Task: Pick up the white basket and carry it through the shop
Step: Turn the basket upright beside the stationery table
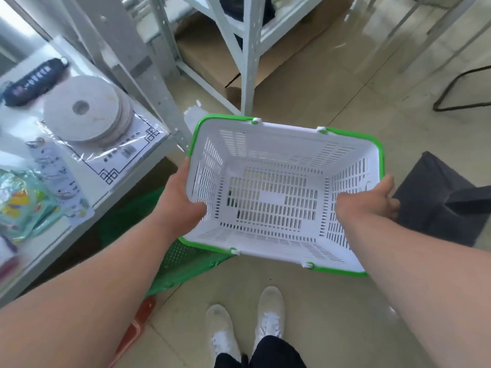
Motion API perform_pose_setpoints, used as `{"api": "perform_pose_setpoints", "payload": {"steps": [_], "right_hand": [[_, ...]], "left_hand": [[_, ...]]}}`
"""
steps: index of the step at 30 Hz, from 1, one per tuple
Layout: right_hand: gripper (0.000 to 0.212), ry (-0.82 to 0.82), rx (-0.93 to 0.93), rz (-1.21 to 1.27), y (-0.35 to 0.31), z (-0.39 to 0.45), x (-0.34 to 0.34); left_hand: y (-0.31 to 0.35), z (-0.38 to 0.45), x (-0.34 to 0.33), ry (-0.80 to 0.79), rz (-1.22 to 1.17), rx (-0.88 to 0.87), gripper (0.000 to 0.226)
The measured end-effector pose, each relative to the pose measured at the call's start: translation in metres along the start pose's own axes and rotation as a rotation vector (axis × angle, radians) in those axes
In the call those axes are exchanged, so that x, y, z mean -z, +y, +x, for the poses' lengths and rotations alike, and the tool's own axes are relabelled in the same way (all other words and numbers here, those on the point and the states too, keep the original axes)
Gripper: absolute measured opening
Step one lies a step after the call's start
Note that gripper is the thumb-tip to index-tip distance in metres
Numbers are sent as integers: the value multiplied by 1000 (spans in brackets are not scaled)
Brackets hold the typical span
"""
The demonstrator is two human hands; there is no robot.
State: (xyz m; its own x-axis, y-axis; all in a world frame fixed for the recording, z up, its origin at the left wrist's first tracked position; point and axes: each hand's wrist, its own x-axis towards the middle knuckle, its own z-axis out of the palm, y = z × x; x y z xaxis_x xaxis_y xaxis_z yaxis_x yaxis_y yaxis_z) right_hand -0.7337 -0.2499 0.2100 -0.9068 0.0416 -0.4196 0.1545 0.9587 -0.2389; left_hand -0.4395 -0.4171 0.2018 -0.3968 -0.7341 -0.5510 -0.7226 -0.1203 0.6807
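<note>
The white basket point(273, 147), slotted plastic with green handles folded down along its rim, is held in the air above the tiled floor, open side up and with nothing in it. My left hand point(183, 197) grips its left wall, thumb inside and fingers outside. My right hand point(369, 200) grips the right wall the same way. Below the basket I see my two white shoes point(247, 322).
A white shelf point(127, 166) at left carries round discs, a black case and packaged goods. Grey metal rack legs point(248, 62) and cardboard boxes stand ahead. A green basket point(175, 264) sits on the floor under my left arm. A dark stool point(441, 197) stands at right.
</note>
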Motion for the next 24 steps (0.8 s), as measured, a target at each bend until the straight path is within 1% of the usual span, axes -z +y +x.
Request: {"api": "perform_pose_setpoints", "payload": {"steps": [3, 9, 13, 16, 21, 24], "right_hand": [[105, -6, 52, -10, -8, -22, -1], [101, -50, 166, -54, -20, -53, -7], [102, -103, 237, -66, -28, -77, -18], [101, -144, 289, -67, -33, -95, -27], [99, -216, 347, -80, -40, -125, -40], [98, -242, 374, -97, -43, -141, -50]], "left_hand": [[-10, -32, 11, 57, -45, -27, 116], [-39, -75, 24, 193, -108, 9, 113], [-62, -99, 35, 239, -112, 150, 115], [-82, -114, 47, 257, -124, 179, 119], [-104, -145, 68, 322, -118, 224, 116], [-125, -159, 78, 323, -175, 285, 116]]}}
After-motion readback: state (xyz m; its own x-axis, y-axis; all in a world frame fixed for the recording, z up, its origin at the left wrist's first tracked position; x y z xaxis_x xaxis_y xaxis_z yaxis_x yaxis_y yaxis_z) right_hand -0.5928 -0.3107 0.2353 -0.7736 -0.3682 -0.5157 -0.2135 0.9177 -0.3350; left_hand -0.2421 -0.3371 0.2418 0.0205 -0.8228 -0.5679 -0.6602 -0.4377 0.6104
